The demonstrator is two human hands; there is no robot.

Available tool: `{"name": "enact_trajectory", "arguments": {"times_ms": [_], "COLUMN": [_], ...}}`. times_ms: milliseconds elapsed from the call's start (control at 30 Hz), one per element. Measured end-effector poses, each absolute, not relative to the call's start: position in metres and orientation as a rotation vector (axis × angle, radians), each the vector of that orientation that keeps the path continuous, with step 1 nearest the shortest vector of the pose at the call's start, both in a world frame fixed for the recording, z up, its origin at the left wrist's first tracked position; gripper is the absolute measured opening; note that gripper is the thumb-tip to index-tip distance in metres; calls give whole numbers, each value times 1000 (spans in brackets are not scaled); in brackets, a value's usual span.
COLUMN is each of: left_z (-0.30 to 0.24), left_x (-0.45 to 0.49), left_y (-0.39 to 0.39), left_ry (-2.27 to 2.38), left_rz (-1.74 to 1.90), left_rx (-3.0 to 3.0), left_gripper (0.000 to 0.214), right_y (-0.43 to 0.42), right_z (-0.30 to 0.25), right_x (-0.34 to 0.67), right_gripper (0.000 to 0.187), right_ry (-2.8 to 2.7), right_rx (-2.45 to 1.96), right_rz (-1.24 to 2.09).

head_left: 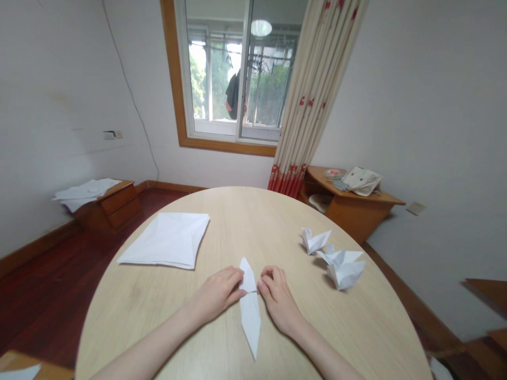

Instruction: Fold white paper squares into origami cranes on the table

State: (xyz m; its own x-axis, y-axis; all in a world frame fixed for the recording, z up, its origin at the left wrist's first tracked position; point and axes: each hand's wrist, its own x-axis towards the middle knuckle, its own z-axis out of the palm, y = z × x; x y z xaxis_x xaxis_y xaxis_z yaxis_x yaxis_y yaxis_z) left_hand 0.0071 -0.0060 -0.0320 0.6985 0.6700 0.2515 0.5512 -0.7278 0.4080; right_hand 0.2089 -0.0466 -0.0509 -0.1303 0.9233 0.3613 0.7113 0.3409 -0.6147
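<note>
A strip of folded white paper (pixel 250 316) lies near the front of the round wooden surface (pixel 253 214), between the two hands, with pointed ends and a crosswise slit near its middle. The left hand (pixel 217 293) touches its left edge above and beside that slit, the grip narrow, thumb just below the fingers; whether it pinches the paper cannot be told. The right hand (pixel 279 301) is at the opposite edge, fingers curled and the grip narrow too; whether the fingertips touch the paper is unclear. Farther off to the left lies a stack of white sheets (pixel 166 240), well apart from the hands. To the right, folded paper figures (pixel 346 272) stand grouped close together. Beyond the surface are a sliding window (pixel 216 79), a pale curtain (pixel 311 100) with red flowers, a low drawer cabinet (pixel 121 206) carrying white sheets, and a corner desk (pixel 358 214) with a cloth bag (pixel 363 180) on it.
</note>
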Motion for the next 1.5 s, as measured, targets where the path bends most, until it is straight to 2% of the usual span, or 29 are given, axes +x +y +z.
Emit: {"name": "enact_trajectory", "arguments": {"times_ms": [133,367,767,933,1167,1333,1500], "left_z": [-34,-29,-35,-37,-35,-35,-37], "left_x": [7,7,7,7,7,7,7], "left_y": [-6,-10,-11,-10,-13,-13,-12], "left_ry": [957,920,871,858,828,826,955], "left_rz": [597,640,807,921,1052,1029,1022], "left_rx": [2592,2569,2432,2340,2331,2382,2473], "left_gripper": [12,8,27,39,48,42,32], "right_y": [-46,-48,-51,-53,-56,-55,-54], "right_z": [-52,-48,-36,-30,-20,-20,-30], "right_x": [211,209,209,208,212,216,215], "right_gripper": [33,10,17,17,16,17,18], "right_ry": [-1896,-1853,-1797,-1831,-1977,-2063,-2126], "right_rx": [-1407,-1401,-1255,-1184,-1030,-1012,-1027], "right_rz": [413,490,460,304,-117,-336,-349]}}
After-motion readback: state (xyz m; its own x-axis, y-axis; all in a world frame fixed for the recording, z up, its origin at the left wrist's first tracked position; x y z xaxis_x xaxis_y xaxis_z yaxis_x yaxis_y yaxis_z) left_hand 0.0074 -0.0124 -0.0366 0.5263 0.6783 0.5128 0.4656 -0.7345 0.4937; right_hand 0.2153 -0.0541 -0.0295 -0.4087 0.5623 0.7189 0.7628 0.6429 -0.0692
